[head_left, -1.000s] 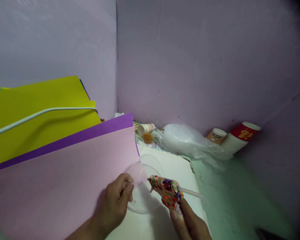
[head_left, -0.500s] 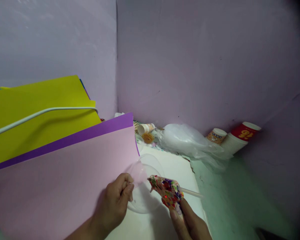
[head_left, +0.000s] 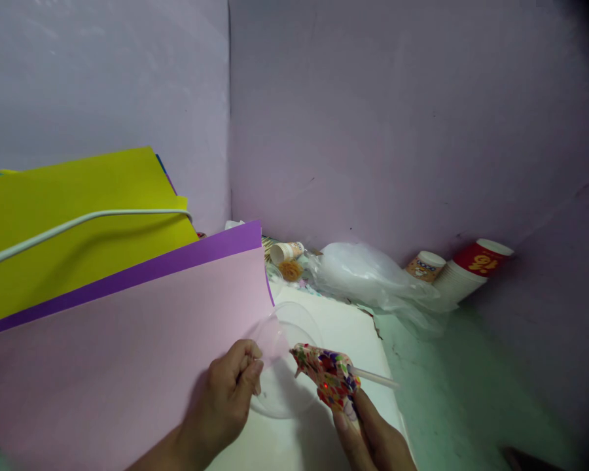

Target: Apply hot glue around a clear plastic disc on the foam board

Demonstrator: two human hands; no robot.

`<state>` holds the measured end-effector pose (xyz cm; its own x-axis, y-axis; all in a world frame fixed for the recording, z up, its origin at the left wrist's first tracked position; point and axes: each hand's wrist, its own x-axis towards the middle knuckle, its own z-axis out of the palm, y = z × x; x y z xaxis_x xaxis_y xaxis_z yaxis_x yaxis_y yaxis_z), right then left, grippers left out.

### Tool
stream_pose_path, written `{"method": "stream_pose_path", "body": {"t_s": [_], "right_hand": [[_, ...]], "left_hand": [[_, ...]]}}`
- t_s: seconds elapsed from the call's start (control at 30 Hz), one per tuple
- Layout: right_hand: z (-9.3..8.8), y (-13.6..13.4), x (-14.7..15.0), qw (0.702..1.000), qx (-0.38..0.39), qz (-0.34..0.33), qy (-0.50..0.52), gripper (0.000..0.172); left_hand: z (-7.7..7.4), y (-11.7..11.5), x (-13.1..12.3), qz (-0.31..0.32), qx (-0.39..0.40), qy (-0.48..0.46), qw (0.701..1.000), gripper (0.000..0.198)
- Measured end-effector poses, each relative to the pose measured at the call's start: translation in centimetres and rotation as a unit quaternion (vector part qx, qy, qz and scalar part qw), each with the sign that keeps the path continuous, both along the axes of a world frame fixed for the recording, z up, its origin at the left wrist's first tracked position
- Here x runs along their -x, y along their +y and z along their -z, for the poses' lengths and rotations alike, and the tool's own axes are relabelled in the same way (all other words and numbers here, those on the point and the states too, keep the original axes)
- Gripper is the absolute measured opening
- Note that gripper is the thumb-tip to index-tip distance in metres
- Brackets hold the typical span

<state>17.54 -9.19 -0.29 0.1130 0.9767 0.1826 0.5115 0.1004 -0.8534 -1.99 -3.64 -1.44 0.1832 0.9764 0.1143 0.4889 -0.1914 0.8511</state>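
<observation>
My left hand (head_left: 226,402) is closed on the near rim of a clear plastic dish (head_left: 287,356), which is tilted up over the white board (head_left: 346,333). My right hand (head_left: 370,435) grips a glue gun (head_left: 330,379) wrapped in flowery tape, with a small red light on its side. A white glue stick pokes out of the back of the glue gun to the right. The nozzle points left, into the clear plastic dish.
Large pink (head_left: 118,366), purple (head_left: 142,273) and yellow (head_left: 73,222) sheets lean at the left, a white cable (head_left: 78,226) across them. By the wall lie a crumpled clear bag (head_left: 368,275), a small paper cup (head_left: 285,252) and stacked paper cups (head_left: 459,271). Green floor (head_left: 451,392) lies at the right.
</observation>
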Motion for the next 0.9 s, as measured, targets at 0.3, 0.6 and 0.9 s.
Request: {"method": "stream_pose_path", "body": {"t_s": [0.3,0.6,0.9], "right_hand": [[-0.1,0.1,0.1,1.000,0.006,-0.009,-0.008,0.047],[0.1,0.0,-0.1,1.000,0.003,-0.016,0.007,0.046],[-0.3,-0.1,-0.4,0.999,0.047,-0.010,0.021,0.043]], "left_hand": [[-0.9,0.0,-0.1,0.002,0.020,0.013,1.000,0.018],[0.4,0.1,0.1,-0.006,-0.003,0.009,1.000,0.018],[0.5,0.1,0.0,-0.008,-0.007,0.000,1.000,0.018]]}}
